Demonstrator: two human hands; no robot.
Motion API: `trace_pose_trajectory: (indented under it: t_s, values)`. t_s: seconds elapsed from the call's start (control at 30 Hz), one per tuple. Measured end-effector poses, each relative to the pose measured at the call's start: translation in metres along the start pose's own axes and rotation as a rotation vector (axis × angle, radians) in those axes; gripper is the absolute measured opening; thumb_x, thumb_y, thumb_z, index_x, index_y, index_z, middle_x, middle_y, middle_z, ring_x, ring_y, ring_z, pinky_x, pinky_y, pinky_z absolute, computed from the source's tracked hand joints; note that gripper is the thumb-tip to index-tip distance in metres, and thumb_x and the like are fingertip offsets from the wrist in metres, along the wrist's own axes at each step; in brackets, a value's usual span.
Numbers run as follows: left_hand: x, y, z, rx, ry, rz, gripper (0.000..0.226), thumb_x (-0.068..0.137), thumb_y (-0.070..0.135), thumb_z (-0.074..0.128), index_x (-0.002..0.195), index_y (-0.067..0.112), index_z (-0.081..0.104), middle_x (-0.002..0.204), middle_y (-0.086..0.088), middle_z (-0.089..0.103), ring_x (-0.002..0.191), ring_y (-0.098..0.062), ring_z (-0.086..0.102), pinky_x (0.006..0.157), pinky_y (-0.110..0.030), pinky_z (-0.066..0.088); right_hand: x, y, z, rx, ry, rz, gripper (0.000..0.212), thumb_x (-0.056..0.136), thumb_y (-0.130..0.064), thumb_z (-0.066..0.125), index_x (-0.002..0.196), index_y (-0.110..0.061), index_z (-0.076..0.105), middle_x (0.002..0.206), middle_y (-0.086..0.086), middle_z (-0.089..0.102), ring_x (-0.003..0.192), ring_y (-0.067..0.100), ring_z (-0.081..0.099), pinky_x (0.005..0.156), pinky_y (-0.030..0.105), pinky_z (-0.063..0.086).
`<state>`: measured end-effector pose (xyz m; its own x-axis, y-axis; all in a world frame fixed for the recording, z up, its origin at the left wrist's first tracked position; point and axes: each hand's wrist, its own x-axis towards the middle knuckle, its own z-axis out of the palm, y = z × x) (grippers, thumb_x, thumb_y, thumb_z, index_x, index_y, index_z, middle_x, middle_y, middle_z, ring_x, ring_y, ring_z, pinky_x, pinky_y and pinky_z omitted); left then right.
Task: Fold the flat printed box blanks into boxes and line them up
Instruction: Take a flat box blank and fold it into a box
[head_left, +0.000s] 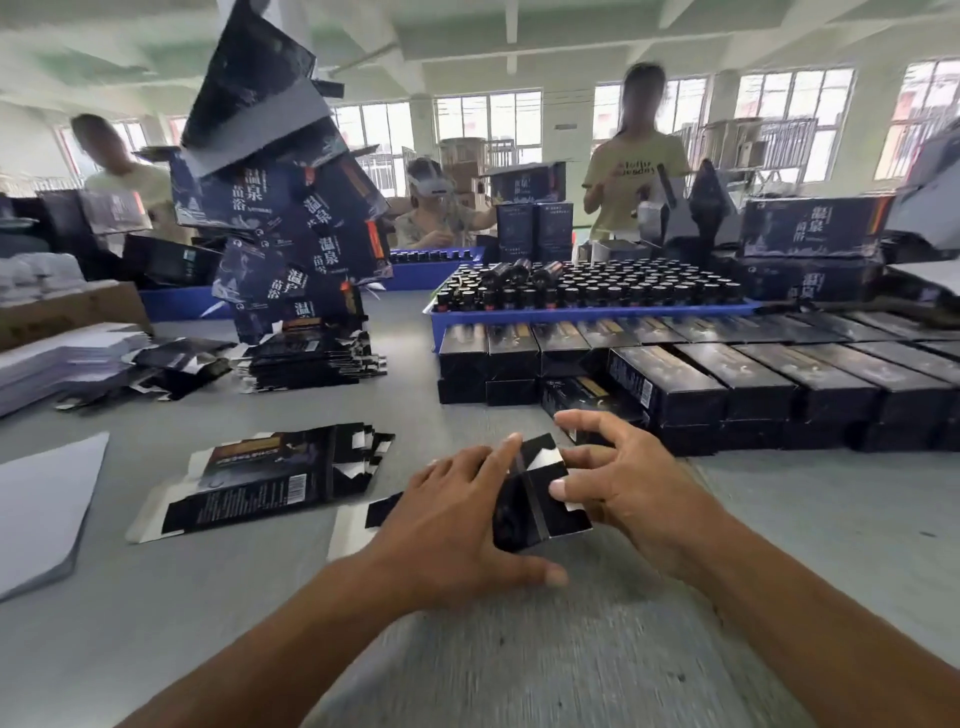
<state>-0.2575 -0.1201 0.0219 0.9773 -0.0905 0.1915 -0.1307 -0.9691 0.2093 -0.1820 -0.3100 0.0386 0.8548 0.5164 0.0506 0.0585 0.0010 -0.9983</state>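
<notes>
Both my hands hold one dark printed box (535, 499) low over the grey table, its end flaps facing up. My left hand (457, 525) grips its left side, index finger along the top edge. My right hand (618, 483) holds the right side, thumb pressing a flap, fingers spread above. A fanned pile of flat box blanks (260, 478) lies to the left. Folded boxes (727, 384) stand in rows two high just beyond my right hand.
A blue tray (587, 314) of dark bottles sits behind the folded rows. A second stack of flat blanks (311, 358) and a tall leaning pile of big printed cartons (291, 218) stand at the left. White sheets (41, 509) lie at the far left. Three people work across the table.
</notes>
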Motion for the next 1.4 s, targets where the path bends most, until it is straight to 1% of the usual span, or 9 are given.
trace_pose_trajectory:
  t_s: [0.13, 0.27, 0.37, 0.57, 0.73, 0.87, 1.0, 1.13, 1.4]
  values:
    - [0.004, 0.003, 0.004, 0.035, 0.160, 0.038, 0.127, 0.057, 0.100, 0.047, 0.149, 0.044, -0.021, 0.156, 0.017, 0.015, 0.138, -0.007, 0.018, 0.114, -0.030, 0.016, 0.002, -0.002, -0.003, 0.110, 0.089, -0.036, 0.032, 0.089, -0.022, 0.075, 0.118, -0.026, 0.063, 0.091, 0.004, 0.077, 0.076, 0.023, 0.074, 0.063, 0.030, 0.057]
    - [-0.001, -0.008, -0.008, 0.071, 0.353, 0.083, 0.124, 0.059, 0.101, 0.039, 0.153, 0.039, -0.012, 0.148, 0.010, 0.037, 0.127, -0.011, 0.036, 0.106, -0.031, 0.029, 0.000, -0.007, -0.005, 0.069, 0.130, -0.076, 0.028, 0.091, -0.038, 0.071, 0.116, -0.026, 0.065, 0.098, -0.001, 0.077, 0.084, 0.020, 0.076, 0.065, 0.027, 0.056]
    - [-0.007, -0.015, -0.015, 0.070, 0.385, 0.090, 0.125, 0.058, 0.102, 0.037, 0.155, 0.036, -0.005, 0.145, 0.006, 0.045, 0.124, -0.014, 0.045, 0.104, -0.034, 0.034, -0.006, -0.011, -0.003, -0.082, 0.112, -0.155, 0.028, 0.092, -0.034, 0.071, 0.116, -0.027, 0.060, 0.098, -0.004, 0.077, 0.086, 0.016, 0.076, 0.069, 0.026, 0.058]
    - [-0.012, -0.008, -0.018, 0.096, 0.403, 0.155, 0.116, 0.064, 0.100, 0.040, 0.152, 0.028, 0.019, 0.138, 0.004, 0.053, 0.116, -0.013, 0.052, 0.100, -0.033, 0.038, -0.016, -0.014, 0.010, -0.245, 0.058, -0.317, 0.010, 0.093, -0.023, 0.071, 0.088, -0.029, 0.066, 0.087, -0.003, 0.076, 0.076, 0.007, 0.071, 0.064, 0.017, 0.054]
    - [-0.020, -0.004, -0.023, -0.024, 0.378, 0.210, 0.107, 0.066, 0.095, 0.048, 0.149, 0.031, 0.025, 0.142, 0.013, 0.039, 0.112, 0.006, 0.031, 0.098, -0.026, 0.033, -0.021, -0.018, 0.013, -0.269, -0.037, -0.335, 0.020, 0.098, -0.020, 0.065, 0.109, -0.037, 0.069, 0.098, -0.006, 0.077, 0.087, 0.013, 0.074, 0.067, 0.020, 0.056]
    - [-0.021, -0.003, -0.028, -0.081, 0.393, 0.212, 0.108, 0.066, 0.092, 0.052, 0.151, 0.034, 0.022, 0.133, 0.019, 0.043, 0.111, 0.011, 0.029, 0.096, -0.016, 0.028, -0.022, -0.019, 0.014, -0.284, -0.052, -0.320, 0.031, 0.097, -0.018, 0.065, 0.123, -0.035, 0.063, 0.102, -0.009, 0.077, 0.089, 0.012, 0.075, 0.066, 0.022, 0.058]
    - [-0.020, -0.001, -0.027, 0.001, 0.478, 0.297, 0.097, 0.076, 0.084, 0.050, 0.153, 0.030, 0.027, 0.137, 0.007, 0.050, 0.118, 0.003, 0.034, 0.097, -0.028, 0.037, -0.022, -0.019, 0.015, -0.318, 0.025, -0.357, 0.033, 0.097, -0.016, 0.065, 0.118, -0.042, 0.063, 0.096, -0.004, 0.074, 0.081, 0.012, 0.073, 0.060, 0.023, 0.056]
    - [-0.021, -0.003, -0.027, 0.038, 0.429, 0.368, 0.082, 0.086, 0.082, 0.041, 0.155, 0.041, 0.022, 0.146, 0.001, 0.045, 0.126, -0.011, 0.044, 0.098, -0.045, 0.048, -0.022, -0.020, 0.014, -0.344, 0.080, -0.381, 0.039, 0.097, -0.014, 0.063, 0.118, -0.047, 0.062, 0.081, -0.015, 0.069, 0.073, 0.006, 0.069, 0.056, 0.020, 0.053]
    - [-0.022, -0.007, -0.030, 0.019, 0.487, 0.362, 0.068, 0.085, 0.063, 0.057, 0.147, 0.043, 0.036, 0.144, 0.004, 0.039, 0.124, -0.014, 0.045, 0.091, -0.043, 0.055, -0.028, -0.024, 0.018, -0.439, 0.114, -0.466, 0.042, 0.099, -0.015, 0.061, 0.130, -0.043, 0.057, 0.097, -0.026, 0.069, 0.083, 0.002, 0.070, 0.063, 0.017, 0.055]
